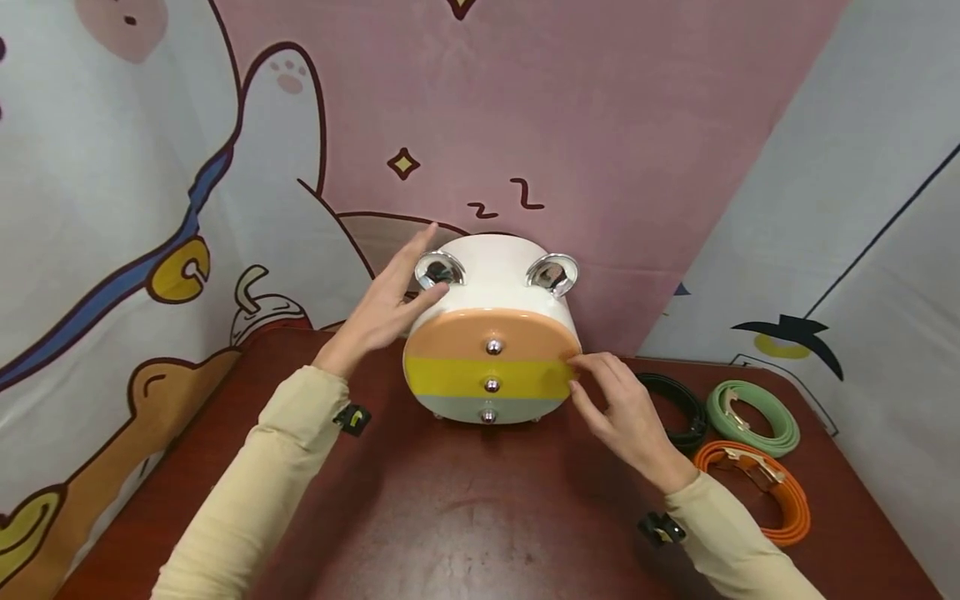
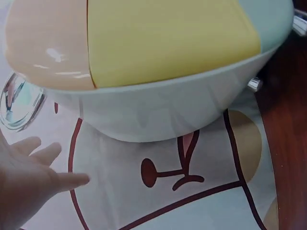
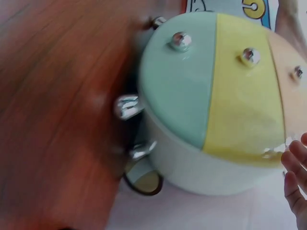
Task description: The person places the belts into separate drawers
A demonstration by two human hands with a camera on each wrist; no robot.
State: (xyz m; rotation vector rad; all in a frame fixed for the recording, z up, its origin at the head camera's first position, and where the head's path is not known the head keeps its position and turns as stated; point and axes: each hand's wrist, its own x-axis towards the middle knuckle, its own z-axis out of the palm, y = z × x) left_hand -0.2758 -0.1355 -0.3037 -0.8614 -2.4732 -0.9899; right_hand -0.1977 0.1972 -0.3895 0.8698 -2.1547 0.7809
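Observation:
A white rounded drawer box (image 1: 495, 279) stands on the table, its front banded by an orange drawer (image 1: 450, 337), a yellow drawer (image 1: 450, 377) and a pale green drawer (image 1: 450, 406). Each drawer bears a round silver knob, and two shiny ear-shaped pieces sit on top. Beside the left ear piece (image 1: 438, 271) is my left hand (image 1: 382, 304), fingers extended and holding nothing; the left wrist view shows it apart from the white side. My right hand (image 1: 626, 408) has its fingertips at the right edge of the front, near the yellow drawer; whether they touch cannot be told.
Right of the box lie three coiled belts: a black belt (image 1: 693, 417), a green belt (image 1: 780, 417) and an orange belt (image 1: 798, 504). A cartoon-printed cloth (image 1: 600, 125) hangs behind the dark red table (image 1: 450, 533), close to the box's back.

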